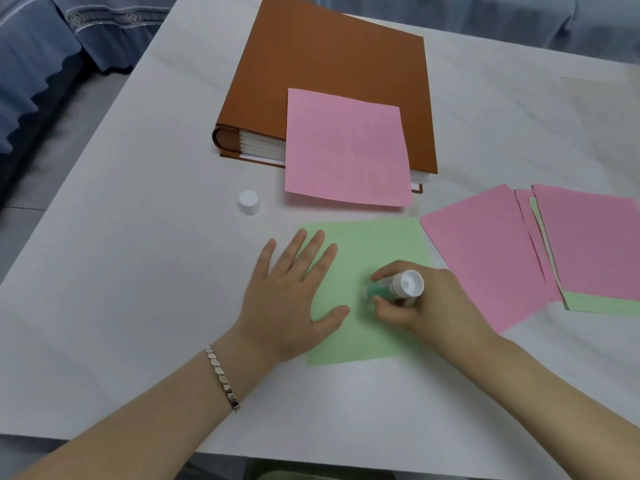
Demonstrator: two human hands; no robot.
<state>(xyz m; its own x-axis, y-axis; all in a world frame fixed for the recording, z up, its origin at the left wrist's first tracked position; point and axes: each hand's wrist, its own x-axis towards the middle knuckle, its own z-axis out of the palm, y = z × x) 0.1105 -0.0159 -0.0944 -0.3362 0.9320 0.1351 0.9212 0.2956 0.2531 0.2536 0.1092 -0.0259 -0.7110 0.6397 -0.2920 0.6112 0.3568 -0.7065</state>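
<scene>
Entry, head view, single frame.

- Right grip (426, 299): fingers and thumb curled round a glue stick (394, 287), held near its middle. I log this grip as holding the stick.
- The stick lies tilted in the grip. Its white butt end points up and towards the camera, and its green body slants down and to the left. The tip end pokes out past the fingertips. It is blurred, so I cannot tell whether it touches the paper.
- Green sheet (374, 244): flat on the tabletop (121, 271), directly under both grips. The stick's tip sits over the sheet's middle, between the two grips.
- Left grip (291, 292): wide, fingers straight and spread, resting flat on the left part of the green sheet. The heel of the palm hangs over the sheet's left edge onto the tabletop, and the thumb points towards the stick. It holds nothing.
- A silver bracelet (223, 377) is on the left wrist.
- White cap (249, 201): stands alone on the tabletop, beyond the left grip and apart from the stick.
- Brown album (329, 64): closed, at the far side. A pink sheet (346, 150) lies on its near corner and overhangs the edge.
- To the right of the green sheet lies a loose pink page (485, 254). Just beside it is a fanned pile of pink and green paper (588, 244).
</scene>
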